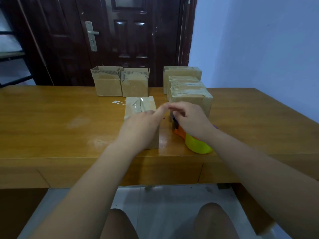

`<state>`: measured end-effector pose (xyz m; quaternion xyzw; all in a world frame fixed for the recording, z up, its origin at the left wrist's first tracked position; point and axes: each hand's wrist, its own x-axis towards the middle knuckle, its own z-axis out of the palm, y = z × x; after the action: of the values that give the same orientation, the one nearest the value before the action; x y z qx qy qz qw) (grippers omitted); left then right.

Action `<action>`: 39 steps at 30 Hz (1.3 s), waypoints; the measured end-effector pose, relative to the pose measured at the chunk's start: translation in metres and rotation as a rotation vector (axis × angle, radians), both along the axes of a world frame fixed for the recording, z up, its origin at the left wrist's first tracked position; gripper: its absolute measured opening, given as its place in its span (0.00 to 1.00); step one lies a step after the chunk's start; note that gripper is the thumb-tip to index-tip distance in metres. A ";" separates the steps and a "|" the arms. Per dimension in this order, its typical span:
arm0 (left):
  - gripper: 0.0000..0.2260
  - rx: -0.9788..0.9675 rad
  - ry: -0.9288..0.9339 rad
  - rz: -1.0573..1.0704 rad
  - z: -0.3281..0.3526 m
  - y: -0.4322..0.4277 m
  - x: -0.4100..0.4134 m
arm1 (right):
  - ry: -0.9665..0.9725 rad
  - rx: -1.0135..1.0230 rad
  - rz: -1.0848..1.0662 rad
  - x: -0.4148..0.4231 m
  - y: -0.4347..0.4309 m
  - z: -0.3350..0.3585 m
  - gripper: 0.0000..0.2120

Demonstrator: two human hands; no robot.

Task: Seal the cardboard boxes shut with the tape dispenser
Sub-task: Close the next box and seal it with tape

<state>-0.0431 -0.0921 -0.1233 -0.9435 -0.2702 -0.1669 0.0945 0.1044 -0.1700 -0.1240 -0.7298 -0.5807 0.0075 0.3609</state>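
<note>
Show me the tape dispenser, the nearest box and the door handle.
tape dispenser [198, 145]: head view, on its yellow part.
nearest box [139, 103]: head view, on its taped top.
door handle [94, 33]: head view, on the silver lever.

On the tabletop [51, 121] we find one box [140, 107] at front centre, with our left hand [141, 126] resting on top of it. Just to its right lies the tape dispenser [198, 144], held by our right hand [191, 119]. It sits in front of a row of closed boxes [189, 94] running back along the right. Two open boxes [107, 83] stand side by side behind the front box, at the back edge. A door [120, 31] stands behind the tabletop.
</note>
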 end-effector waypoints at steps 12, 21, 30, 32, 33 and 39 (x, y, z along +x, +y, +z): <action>0.13 -0.613 -1.024 0.024 -0.043 0.033 -0.049 | -0.021 0.134 0.154 -0.014 0.014 -0.035 0.18; 0.16 -0.678 -0.991 -0.151 -0.053 0.044 -0.058 | 0.077 0.156 0.178 -0.016 0.013 -0.042 0.19; 0.14 -0.635 -0.906 -0.170 -0.058 0.049 -0.057 | 0.234 0.271 0.175 -0.027 0.017 -0.053 0.16; 0.14 -0.625 -0.908 -0.176 -0.059 0.050 -0.056 | 0.288 0.292 0.179 -0.029 0.018 -0.055 0.16; 0.14 -0.628 -0.911 -0.180 -0.059 0.050 -0.055 | 0.303 0.301 0.181 -0.029 0.019 -0.056 0.16; 0.09 -0.684 -0.951 -0.207 -0.061 0.052 -0.049 | 0.448 0.341 0.185 -0.029 0.026 -0.057 0.13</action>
<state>-0.0919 -0.0397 -0.1846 -0.7636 -0.2281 -0.4829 -0.3629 0.0754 -0.1441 -0.1811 -0.5828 -0.5434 0.1033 0.5953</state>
